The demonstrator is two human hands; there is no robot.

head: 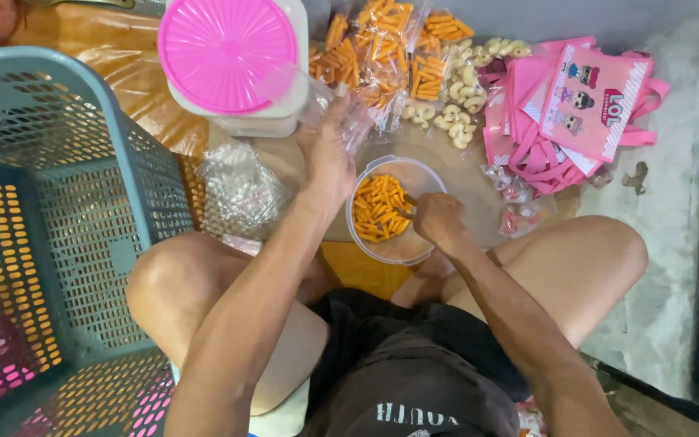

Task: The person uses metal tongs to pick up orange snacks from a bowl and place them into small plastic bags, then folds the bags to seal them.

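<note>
Head view showed the left hand (329,154) pinching a clear plastic bag (341,109) open above the floor mat (463,174), while the right hand (437,218), fingers curled, scooped orange snack sticks (375,209) from a clear tub (404,247) at the mat's near edge.

Snack sticks (375,209) in bowl (414,247) — basket (58,235) left
</note>
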